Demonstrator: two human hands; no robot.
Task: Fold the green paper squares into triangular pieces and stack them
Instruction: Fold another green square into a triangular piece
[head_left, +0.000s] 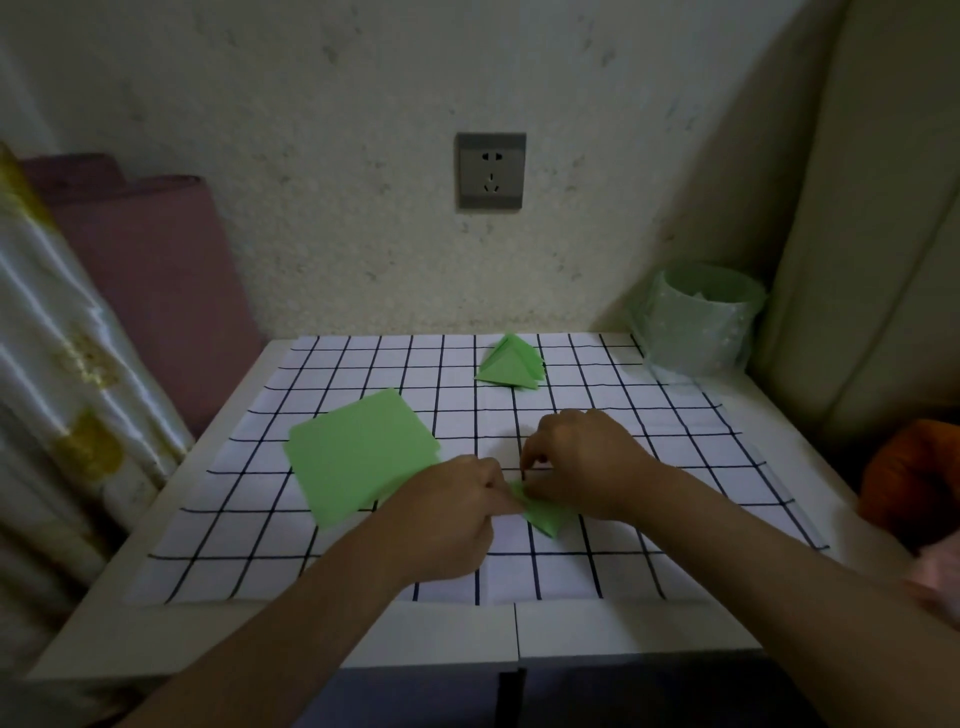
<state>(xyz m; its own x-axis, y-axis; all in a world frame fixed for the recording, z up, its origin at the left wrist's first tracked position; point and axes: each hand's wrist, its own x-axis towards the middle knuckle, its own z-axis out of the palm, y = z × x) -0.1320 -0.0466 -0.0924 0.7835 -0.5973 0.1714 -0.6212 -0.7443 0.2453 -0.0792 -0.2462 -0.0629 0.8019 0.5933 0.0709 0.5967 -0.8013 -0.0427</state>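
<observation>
Two hands are closed on one small folded green piece (546, 515) on the checked cloth (701, 415): it is pinched by the left hand (457, 514) and the right hand (582, 457) (fingers curled). From there, the flat green squares (358, 452) are seen at 10 o'clock, and the stacked triangles (511, 364) at 12.

A home room: satin curtain (67, 364), wall socket (491, 170), small white table (311, 639) under checked cloth (649, 467).
</observation>
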